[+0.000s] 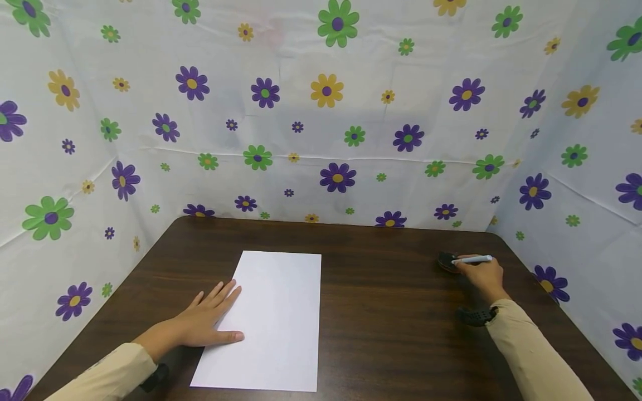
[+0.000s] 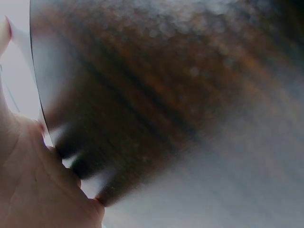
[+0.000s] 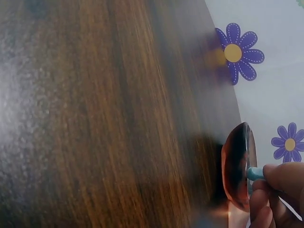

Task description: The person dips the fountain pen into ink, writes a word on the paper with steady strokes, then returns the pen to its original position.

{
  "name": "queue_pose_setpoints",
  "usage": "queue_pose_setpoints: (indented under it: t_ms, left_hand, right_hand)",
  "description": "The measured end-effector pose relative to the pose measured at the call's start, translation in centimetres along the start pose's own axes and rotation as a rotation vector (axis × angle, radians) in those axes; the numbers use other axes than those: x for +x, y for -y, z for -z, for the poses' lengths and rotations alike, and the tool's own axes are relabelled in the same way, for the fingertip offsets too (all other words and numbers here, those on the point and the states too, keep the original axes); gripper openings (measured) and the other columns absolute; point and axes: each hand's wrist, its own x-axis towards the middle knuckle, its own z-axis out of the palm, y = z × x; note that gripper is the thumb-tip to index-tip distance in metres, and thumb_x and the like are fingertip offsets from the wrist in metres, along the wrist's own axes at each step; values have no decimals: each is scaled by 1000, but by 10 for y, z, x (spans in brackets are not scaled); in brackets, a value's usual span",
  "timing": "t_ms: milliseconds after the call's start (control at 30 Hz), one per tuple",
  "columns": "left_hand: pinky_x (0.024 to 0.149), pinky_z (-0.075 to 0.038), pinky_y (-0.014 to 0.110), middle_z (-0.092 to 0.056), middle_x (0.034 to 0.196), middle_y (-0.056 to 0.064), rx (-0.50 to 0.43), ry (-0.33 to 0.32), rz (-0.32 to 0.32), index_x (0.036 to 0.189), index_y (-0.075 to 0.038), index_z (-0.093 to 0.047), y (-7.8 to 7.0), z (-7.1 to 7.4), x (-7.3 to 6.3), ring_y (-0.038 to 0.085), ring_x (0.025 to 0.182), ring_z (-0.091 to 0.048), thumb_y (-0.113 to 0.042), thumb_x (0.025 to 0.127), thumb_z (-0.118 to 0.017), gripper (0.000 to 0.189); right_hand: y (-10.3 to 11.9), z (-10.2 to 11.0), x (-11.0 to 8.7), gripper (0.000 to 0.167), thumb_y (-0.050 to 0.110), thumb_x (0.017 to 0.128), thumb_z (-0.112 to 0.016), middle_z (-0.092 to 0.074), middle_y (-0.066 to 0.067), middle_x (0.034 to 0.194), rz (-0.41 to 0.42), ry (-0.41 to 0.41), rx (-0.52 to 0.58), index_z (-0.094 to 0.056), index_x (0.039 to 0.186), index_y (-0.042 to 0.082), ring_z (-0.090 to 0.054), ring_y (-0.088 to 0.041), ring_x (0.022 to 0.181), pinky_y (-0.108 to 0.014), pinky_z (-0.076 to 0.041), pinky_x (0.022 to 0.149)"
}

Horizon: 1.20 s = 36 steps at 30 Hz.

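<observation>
A blank white sheet of paper [image 1: 276, 323] lies left of centre in the head view. My left hand [image 1: 203, 320] rests across its left edge, fingers spread and straight, thumb on the paper. At the far right, my right hand [image 1: 484, 275] pinches a slim, pale pen-like stick [image 1: 475, 259] between thumb and fingers. One end of the stick is at a small dark bowl [image 1: 445, 263]. In the right wrist view the bowl [image 3: 233, 166] looks brown and glossy, with the stick's light-blue end [image 3: 255, 173] at its rim. What the bowl contains is hidden.
The dark wooden table [image 1: 381, 312] stretches between the paper and the bowl. A white cloth printed with flowers [image 1: 301, 111] hangs behind the table and along both sides. A dark band [image 1: 473, 317] circles the right wrist.
</observation>
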Motion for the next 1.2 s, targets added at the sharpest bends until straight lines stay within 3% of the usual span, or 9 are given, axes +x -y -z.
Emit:
queue_pose_setpoints:
  t_ms: [167, 333, 467, 600, 733, 933, 1200]
  left_hand:
    - [103, -2, 75, -12, 158, 23, -15, -18, -13, 150, -3, -25, 5, -5, 1, 50, 142, -8, -65, 79, -62, 102]
    - [102, -2, 76, -12, 157, 24, -17, -36, -30, 150, -3, -25, 10, -9, 2, 52, 141, -9, -64, 79, -64, 101]
    - [103, -1, 75, -10, 158, 23, -26, -15, -10, 151, -3, -24, 8, -6, 1, 50, 142, -7, -65, 79, -63, 103]
    - [103, -2, 75, -10, 159, 22, -8, 3, 5, 151, -3, -23, 5, -4, 1, 49, 143, -7, -65, 79, -62, 103]
    - [103, -3, 75, -10, 159, 22, 3, -1, 3, 151, -4, -23, 3, -3, 1, 49, 142, -8, -65, 79, -62, 102]
    - [104, -3, 75, -12, 158, 23, -6, 5, 6, 150, -2, -25, -1, 1, 0, 49, 142, -9, -64, 79, -63, 102]
    - [104, -3, 75, -12, 158, 23, -11, 3, 7, 150, -1, -25, -2, 2, -1, 50, 142, -9, -64, 78, -63, 103]
  right_hand:
    - [0, 2, -2, 33, 25, 85, -71, -73, -13, 80, -37, -8, -11, -72, 104, -3, -61, -40, 95, -37, -47, 69]
    - [0, 5, -3, 32, 25, 86, -70, -72, -11, 76, -38, 0, -27, -72, 102, -3, -60, -40, 93, -42, -48, 71]
    - [1, 5, -3, 31, 25, 85, -70, -71, -10, 74, -46, 6, -31, -73, 99, -3, -60, -40, 91, -36, -46, 65]
    - [3, 3, -4, 29, 23, 86, -69, -71, -9, 71, 4, 15, -50, -73, 99, -3, -61, -39, 88, -33, -44, 63]
    - [5, 0, -4, 29, 21, 87, -69, -72, -8, 72, 50, 21, -57, -72, 103, -2, -63, -35, 85, -32, -44, 65]
    - [4, 0, -3, 29, 20, 87, -69, -73, -11, 78, 31, 22, -45, -71, 105, -3, -63, -18, 72, -29, -44, 62]
    - [0, 3, -1, 31, 22, 87, -67, -73, -12, 78, 15, 18, -54, -71, 104, -4, -64, -36, 84, -33, -43, 64]
